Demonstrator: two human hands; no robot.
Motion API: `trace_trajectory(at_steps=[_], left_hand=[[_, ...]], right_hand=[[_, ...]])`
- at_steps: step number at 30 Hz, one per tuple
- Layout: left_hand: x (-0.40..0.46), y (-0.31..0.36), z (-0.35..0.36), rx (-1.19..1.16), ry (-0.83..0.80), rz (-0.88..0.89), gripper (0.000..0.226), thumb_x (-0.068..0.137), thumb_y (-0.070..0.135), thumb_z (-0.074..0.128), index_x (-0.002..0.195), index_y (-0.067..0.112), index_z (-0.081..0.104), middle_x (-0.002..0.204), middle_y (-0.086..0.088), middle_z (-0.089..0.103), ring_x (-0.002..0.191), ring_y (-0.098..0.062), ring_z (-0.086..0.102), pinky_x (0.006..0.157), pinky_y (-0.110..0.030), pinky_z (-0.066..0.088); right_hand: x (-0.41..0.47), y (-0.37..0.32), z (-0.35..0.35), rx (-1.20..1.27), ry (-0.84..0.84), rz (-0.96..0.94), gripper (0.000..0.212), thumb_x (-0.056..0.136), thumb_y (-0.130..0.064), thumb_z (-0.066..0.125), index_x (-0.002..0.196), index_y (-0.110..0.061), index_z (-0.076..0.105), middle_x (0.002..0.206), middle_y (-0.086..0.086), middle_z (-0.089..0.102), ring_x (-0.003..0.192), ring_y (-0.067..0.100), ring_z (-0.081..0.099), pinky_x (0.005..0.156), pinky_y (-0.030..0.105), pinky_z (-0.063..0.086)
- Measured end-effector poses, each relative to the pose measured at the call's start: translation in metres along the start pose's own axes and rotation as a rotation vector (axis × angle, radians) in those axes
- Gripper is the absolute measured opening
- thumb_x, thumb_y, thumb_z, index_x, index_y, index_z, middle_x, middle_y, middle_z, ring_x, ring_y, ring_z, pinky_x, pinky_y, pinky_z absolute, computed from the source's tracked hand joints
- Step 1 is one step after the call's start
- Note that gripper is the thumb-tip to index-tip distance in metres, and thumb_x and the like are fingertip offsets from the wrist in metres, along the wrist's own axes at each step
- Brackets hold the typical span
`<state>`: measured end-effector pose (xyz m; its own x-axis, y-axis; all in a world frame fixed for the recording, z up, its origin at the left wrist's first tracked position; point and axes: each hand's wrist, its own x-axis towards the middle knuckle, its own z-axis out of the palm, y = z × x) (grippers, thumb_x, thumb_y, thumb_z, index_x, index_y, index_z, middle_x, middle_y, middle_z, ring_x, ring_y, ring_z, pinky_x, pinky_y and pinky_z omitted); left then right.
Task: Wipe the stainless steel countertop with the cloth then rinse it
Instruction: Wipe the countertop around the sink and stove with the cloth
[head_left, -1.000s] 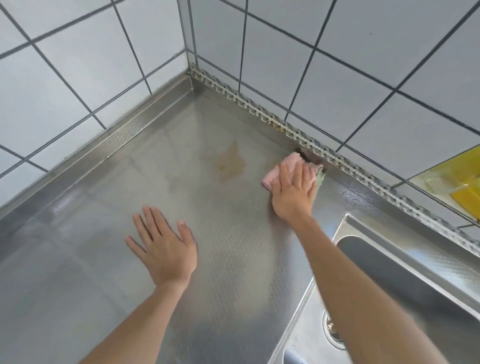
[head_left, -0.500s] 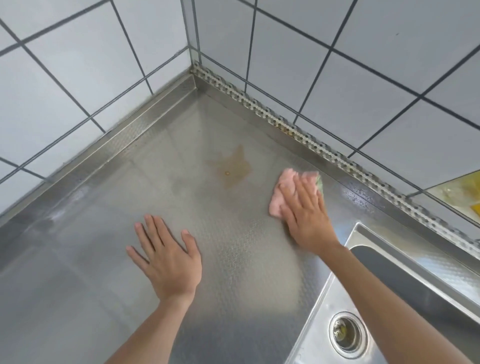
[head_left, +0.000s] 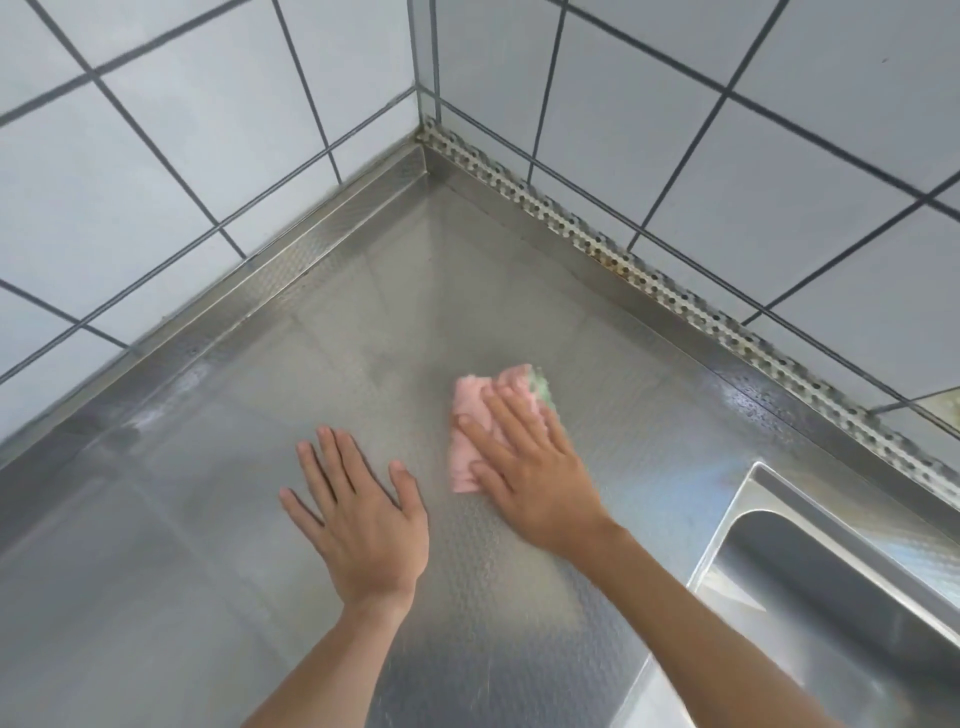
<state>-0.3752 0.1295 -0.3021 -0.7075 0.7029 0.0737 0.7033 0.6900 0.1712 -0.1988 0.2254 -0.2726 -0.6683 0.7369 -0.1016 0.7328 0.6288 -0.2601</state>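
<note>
White tiles meet the steel countertop (head_left: 218, 519) in a corner, where my right hand (head_left: 524, 462) presses with straight fingers on the pink cloth (head_left: 470, 415) — soft, probably damp, best taken by bunching — while my left hand (head_left: 358, 514) lies flat, fingers spread.

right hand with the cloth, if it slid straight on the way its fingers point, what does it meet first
Probably the raised steel upstand under the left tiled wall; the right hand presses the pink cloth, fingers pointing up-left over bare countertop.

Dimpled, dull steel countertop (head_left: 260, 519); soft pink cloth (head_left: 470, 415); glossy tiles (head_left: 727, 156)
</note>
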Motion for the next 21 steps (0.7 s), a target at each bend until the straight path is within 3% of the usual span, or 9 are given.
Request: trace_trajectory(at_steps=[5,8,10,13,16,19,21], left_hand=[[0.0,0.002,-0.004,-0.002,-0.02,0.002,0.07,0.103,0.046,0.031,0.161,0.008,0.027,0.172,-0.006,0.021,0.162,-0.024,0.007,0.127,-0.061,0.012],[0.0,0.003,-0.005,0.004,-0.023,-0.003,0.069,0.103,0.047,0.03,0.161,0.008,0.027,0.172,-0.006,0.021,0.162,-0.024,0.007,0.127,-0.061,0.013],[0.0,0.003,-0.005,0.002,-0.023,0.001,0.069,0.103,0.046,0.031,0.16,0.008,0.029,0.171,-0.006,0.023,0.162,-0.024,0.009,0.126,-0.061,0.014],[0.001,0.004,-0.005,-0.004,-0.033,0.001,0.068,0.103,0.044,0.03,0.16,0.009,0.029,0.171,-0.005,0.023,0.162,-0.024,0.008,0.127,-0.061,0.012],[0.001,0.003,-0.004,-0.007,-0.041,-0.009,0.066,0.103,0.04,0.027,0.161,0.009,0.029,0.172,-0.004,0.022,0.162,-0.023,0.008,0.127,-0.061,0.011],[0.001,0.003,-0.005,-0.002,-0.044,-0.007,0.064,0.104,0.038,0.025,0.161,0.009,0.028,0.172,-0.004,0.021,0.162,-0.023,0.008,0.127,-0.061,0.012],[0.001,0.004,-0.005,-0.008,-0.04,-0.004,0.064,0.103,0.037,0.027,0.161,0.009,0.029,0.172,-0.004,0.022,0.162,-0.024,0.008,0.127,-0.061,0.012]], right_hand=[[0.027,0.08,-0.028,0.013,-0.025,0.254,0.058,0.108,-0.052,0.015,0.164,-0.04,0.006,0.175,0.001,-0.004,0.16,0.022,-0.012,0.13,0.055,0.005],[0.101,0.075,-0.035,0.055,0.025,0.479,0.058,0.108,-0.051,0.014,0.164,-0.039,0.003,0.175,0.005,-0.006,0.16,0.025,-0.013,0.129,0.055,-0.003],[0.149,0.048,-0.033,0.078,0.02,0.524,0.058,0.108,-0.051,0.014,0.164,-0.038,0.005,0.174,0.006,-0.007,0.16,0.027,-0.014,0.128,0.056,-0.005],[0.177,-0.016,-0.018,0.084,0.011,0.329,0.057,0.109,-0.049,0.019,0.164,-0.038,0.011,0.174,0.005,-0.006,0.159,0.026,-0.016,0.128,0.054,-0.006],[0.136,-0.057,0.001,0.022,0.004,0.017,0.054,0.109,-0.046,0.026,0.162,-0.035,0.023,0.174,0.006,0.006,0.161,0.026,-0.006,0.128,0.055,0.005],[0.073,-0.035,0.008,0.014,-0.022,-0.193,0.053,0.108,-0.049,0.029,0.159,-0.037,0.033,0.173,0.004,0.017,0.161,0.023,0.006,0.129,0.052,0.013],[0.055,0.006,-0.001,-0.023,-0.048,-0.187,0.054,0.109,-0.052,0.024,0.161,-0.04,0.026,0.174,0.001,0.013,0.161,0.02,0.002,0.13,0.051,0.011]])
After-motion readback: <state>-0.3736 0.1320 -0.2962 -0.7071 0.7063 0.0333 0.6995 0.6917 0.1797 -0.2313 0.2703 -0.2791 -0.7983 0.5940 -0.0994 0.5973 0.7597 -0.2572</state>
